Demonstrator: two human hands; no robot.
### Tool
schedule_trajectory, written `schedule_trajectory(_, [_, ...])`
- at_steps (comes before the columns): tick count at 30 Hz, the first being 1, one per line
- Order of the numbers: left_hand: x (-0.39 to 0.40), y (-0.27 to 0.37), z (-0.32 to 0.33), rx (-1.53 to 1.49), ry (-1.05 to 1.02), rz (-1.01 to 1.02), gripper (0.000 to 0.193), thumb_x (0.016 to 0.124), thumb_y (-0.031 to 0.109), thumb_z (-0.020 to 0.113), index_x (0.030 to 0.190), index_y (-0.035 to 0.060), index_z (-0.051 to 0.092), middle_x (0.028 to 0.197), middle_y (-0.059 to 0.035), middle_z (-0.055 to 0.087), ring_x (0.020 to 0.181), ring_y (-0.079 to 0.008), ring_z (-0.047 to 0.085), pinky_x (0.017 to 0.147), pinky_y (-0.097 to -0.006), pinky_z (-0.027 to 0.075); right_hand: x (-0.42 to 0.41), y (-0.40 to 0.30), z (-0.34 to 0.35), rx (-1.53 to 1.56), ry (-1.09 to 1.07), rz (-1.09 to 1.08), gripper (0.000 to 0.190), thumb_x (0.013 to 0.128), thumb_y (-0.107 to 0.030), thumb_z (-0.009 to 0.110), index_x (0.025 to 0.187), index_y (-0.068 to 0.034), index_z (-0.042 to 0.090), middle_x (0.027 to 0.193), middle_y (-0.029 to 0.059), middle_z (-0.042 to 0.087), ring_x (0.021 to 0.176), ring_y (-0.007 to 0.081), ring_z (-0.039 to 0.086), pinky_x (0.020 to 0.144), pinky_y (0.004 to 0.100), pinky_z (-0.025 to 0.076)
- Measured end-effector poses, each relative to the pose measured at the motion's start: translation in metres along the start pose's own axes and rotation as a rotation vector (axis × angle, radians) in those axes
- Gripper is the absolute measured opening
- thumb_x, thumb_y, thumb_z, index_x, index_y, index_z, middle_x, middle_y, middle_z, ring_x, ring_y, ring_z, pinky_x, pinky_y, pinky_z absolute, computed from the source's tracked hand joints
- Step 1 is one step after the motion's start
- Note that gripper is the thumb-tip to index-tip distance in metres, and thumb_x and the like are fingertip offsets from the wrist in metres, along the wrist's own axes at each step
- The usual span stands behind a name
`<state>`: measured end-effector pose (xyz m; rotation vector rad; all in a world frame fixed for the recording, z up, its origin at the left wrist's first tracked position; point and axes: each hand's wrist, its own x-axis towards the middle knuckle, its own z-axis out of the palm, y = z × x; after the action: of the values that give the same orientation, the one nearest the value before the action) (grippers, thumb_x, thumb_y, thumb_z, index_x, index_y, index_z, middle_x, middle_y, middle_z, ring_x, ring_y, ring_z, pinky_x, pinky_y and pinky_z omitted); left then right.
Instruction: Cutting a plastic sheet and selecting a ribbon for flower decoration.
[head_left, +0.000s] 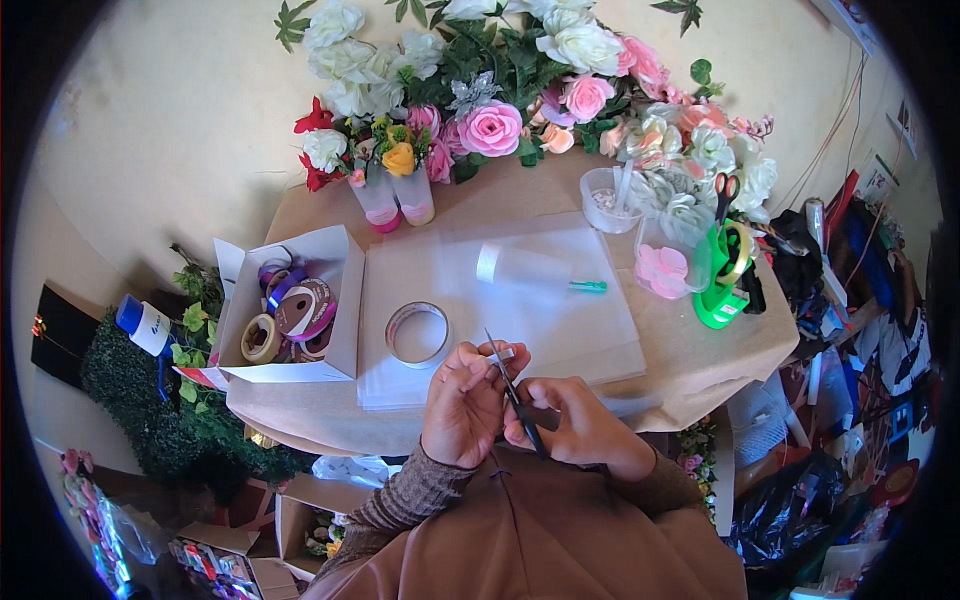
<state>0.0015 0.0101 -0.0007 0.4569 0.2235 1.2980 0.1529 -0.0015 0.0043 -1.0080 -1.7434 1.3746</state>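
A small white strip (501, 355) is pinched between the fingers of my left hand (466, 401), just beyond the table's near edge. My right hand (581, 427) grips dark-handled scissors (525, 420), whose blades point up and cross beside the strip. Whether the blades touch it I cannot tell. Translucent sheets (405, 281) lie stacked on the table in front of my hands. On them rest a roll of tape (418, 335), lying flat, a translucent piece with a white band at one end (489, 262), and a small green-handled tool (589, 286).
A white box (346, 315) of ribbon rolls stands at the left. Plastic tubs (611, 201) and a green tape dispenser (720, 300), with red-and-black scissors (726, 196) upright in it, stand at the right. Artificial flowers (491, 129) and two small containers (412, 196) line the back.
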Motion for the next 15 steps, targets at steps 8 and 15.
schedule_trajectory(8, [-0.0004, 0.0006, 0.0009, -0.001, -0.003, -0.007, 0.004, 0.085, 0.009, 0.052, 0.084, 0.0060, 0.049, 0.110, -0.0136, 0.052, 0.110, -0.0305, 0.048, 0.096, -0.0409, 0.039, 0.0000, 0.0037, 0.0027, 0.034, 0.077, -0.064, 0.046, 0.072, -0.032, 0.073, 0.061, -0.002, 0.040, 0.054, 0.0010, 0.032, 0.053, 0.0107, 0.030, 0.048, 0.0283, 0.027])
schedule_trajectory(15, [-0.0012, 0.0013, 0.0025, 0.018, 0.011, 0.013, 0.005, 0.085, 0.010, 0.051, 0.084, 0.0056, 0.049, 0.111, -0.0156, 0.051, 0.110, -0.0324, 0.048, 0.096, -0.0419, 0.040, 0.0003, 0.0053, 0.0034, 0.024, 0.070, -0.045, 0.042, 0.072, -0.033, 0.073, 0.063, -0.002, 0.046, 0.053, 0.0008, 0.034, 0.052, 0.0101, 0.031, 0.047, 0.0280, 0.027])
